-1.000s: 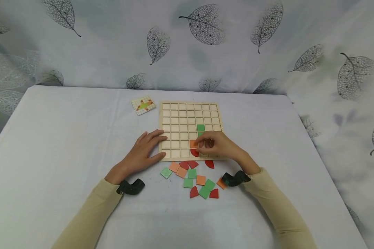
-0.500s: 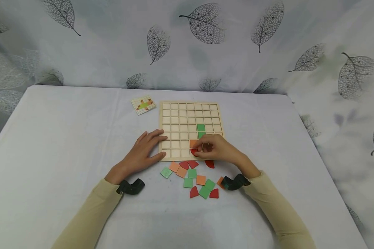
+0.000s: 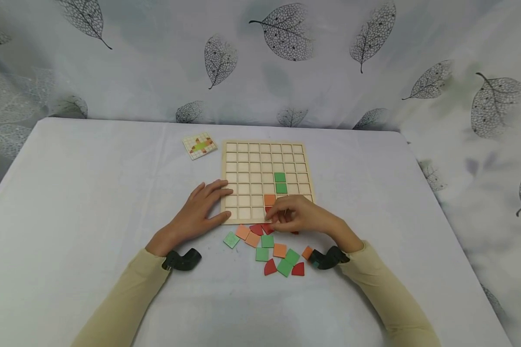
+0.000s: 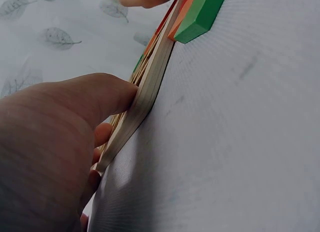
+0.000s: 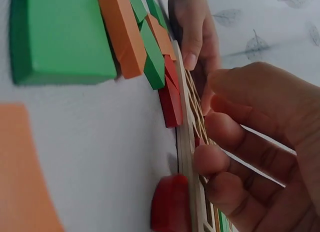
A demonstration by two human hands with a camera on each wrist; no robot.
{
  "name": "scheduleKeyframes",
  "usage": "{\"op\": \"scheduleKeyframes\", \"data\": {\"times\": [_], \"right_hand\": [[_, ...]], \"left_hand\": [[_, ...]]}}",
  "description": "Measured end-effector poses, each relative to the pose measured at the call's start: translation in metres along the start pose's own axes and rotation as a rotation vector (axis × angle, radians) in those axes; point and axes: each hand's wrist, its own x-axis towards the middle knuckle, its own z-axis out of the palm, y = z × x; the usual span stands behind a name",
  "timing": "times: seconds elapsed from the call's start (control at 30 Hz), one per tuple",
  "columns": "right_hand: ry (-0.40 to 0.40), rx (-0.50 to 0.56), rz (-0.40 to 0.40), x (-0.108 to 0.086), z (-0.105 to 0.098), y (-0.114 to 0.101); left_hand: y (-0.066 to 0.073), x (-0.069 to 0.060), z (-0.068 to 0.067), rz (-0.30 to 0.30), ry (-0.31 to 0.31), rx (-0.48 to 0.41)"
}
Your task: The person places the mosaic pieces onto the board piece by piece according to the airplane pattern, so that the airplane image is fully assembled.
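My left hand [image 3: 197, 209] rests on the left edge of the wooden grid board [image 3: 249, 168], fingers spread and thumb at the near corner. In the left wrist view, the thumb [image 4: 112, 94] presses the board's rim. My right hand [image 3: 301, 214] hovers over the board's near edge, its fingers loosely bent with no piece visible between them. Two green squares [image 3: 280, 182] sit in adjoining cells. An orange square [image 3: 269, 199] lies nearer, with a red quarter-circle below it, mostly covered by the right hand. In the right wrist view, a loose red quarter-circle [image 5: 171, 204] lies beside the board.
Loose pieces lie in front of the board: green squares [image 3: 262, 254], orange squares [image 3: 280, 250] and red quarter-circles [image 3: 270, 267]. A small pattern card [image 3: 199, 145] lies at the board's far left. White cloth [image 3: 91, 193] covers the table.
My right hand has drawn back toward the board's near edge, uncovering the second green square and now covering most of the red quarter-circle. The left hand stays in place.
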Motion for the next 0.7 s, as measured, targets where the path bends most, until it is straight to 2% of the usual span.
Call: {"op": "scheduleKeyframes", "data": {"times": [0.17,0.4,0.53,0.7], "right_hand": [[-0.087,-0.01,0.033,0.001,0.002,-0.003],[-0.172,-0.002,0.054,0.003,0.007,-0.008],[-0.179,-0.071,0.084,0.002,0.01,-0.01],[-0.181,-0.213,0.113,0.002,0.014,-0.015]], "left_hand": [[-0.001,0.0,0.001,0.014,0.017,0.0],[-0.001,0.0,-0.001,-0.003,-0.007,-0.001],[0.0,0.001,-0.002,-0.004,-0.011,0.002],[0.0,0.001,-0.002,-0.007,-0.01,0.004]]}}
